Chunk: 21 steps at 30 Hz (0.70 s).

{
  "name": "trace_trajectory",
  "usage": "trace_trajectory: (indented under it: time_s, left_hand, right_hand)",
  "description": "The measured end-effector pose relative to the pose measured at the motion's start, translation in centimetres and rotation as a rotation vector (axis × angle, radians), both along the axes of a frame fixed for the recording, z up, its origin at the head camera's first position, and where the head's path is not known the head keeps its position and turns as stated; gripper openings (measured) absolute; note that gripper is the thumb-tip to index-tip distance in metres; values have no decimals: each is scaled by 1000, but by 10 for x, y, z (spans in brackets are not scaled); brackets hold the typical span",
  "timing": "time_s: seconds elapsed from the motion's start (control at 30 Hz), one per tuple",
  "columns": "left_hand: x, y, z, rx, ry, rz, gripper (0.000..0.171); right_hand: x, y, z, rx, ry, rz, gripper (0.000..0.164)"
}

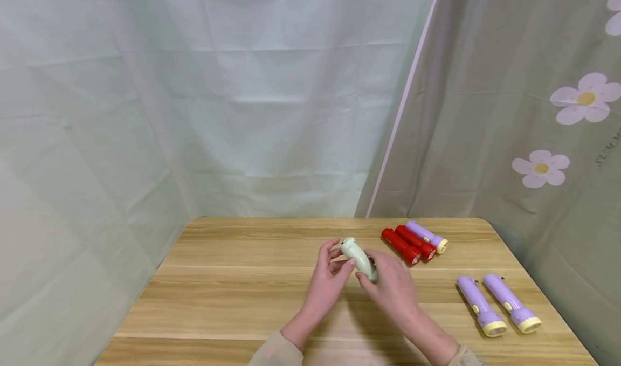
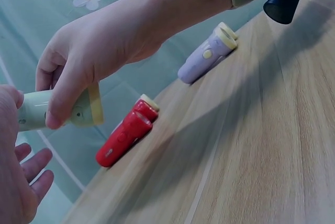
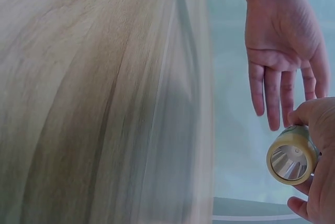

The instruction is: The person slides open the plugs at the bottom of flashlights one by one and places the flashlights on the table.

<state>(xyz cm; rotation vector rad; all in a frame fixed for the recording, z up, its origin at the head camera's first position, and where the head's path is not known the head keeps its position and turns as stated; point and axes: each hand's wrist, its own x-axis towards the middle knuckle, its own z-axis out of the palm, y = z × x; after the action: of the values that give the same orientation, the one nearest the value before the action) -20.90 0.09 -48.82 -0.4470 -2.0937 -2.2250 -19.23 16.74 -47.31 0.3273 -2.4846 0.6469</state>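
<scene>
A pale green flashlight [image 1: 358, 257] with a cream-yellow head ring [image 2: 96, 103] is raised above the wooden table. My right hand [image 1: 395, 286] grips it near the head, thumb on one side and fingers on the other. At the tail end is my left hand [image 1: 326, 281], its thumb against the body. In the right wrist view the left hand [image 3: 285, 35] shows its palm with fingers extended, and the flashlight's reflector [image 3: 289, 162] faces the camera. The left wrist view shows the left fingers [image 2: 37, 165] spread below the tail.
Two red flashlights [image 1: 400, 246] and a purple flashlight [image 1: 427, 236] lie side by side at the table's back right. Two more purple flashlights [image 1: 481, 306] lie nearer, by the right edge. Pale curtains [image 1: 291, 112] hang behind and beside the wooden table [image 1: 218, 290].
</scene>
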Motion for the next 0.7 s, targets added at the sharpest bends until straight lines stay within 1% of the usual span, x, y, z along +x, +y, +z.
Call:
trace_trajectory:
  time_s: [0.2,0.3,0.47,0.7]
  left_hand:
    - [1,2,1,12,-29,-10,68]
    - [1,3,2,31,-38,-15,68]
    - [3,5,4,41,-43,-18,69]
    - [3,6,5,30,-36,-9,68]
  right_hand:
    - [1,-2,-2,0,17,5,50]
    - [1,-2,-3,3,26,9,49]
    - [0,-1,-4,7,30,12,49]
    - [-1,-1,-4,7,36,14,48]
